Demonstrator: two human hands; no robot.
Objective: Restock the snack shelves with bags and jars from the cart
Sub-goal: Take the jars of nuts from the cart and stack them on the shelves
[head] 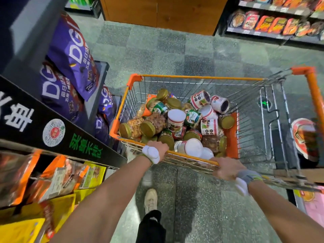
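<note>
An orange-framed wire cart [192, 77] stands in the aisle in front of me, its basket full of several jars. Some are clear nut jars with gold lids [135, 128], others white-lidded tubs [176, 120]. My left hand [158, 148] grips the cart's near rim at its left end. Further right on the same rim, my right hand [226, 168] holds on. Both wrists carry white bands. To my left the snack shelves [52, 130] hold purple bags [73, 55] above and orange and yellow bags [57, 179] below.
Another shelf unit with red packaged trays [273, 23] runs along the far right. A wooden panel [166, 13] closes the aisle's far end. A red-and-white bag [305, 137] sits at the right beside the cart. My shoe [150, 200] is on the speckled floor.
</note>
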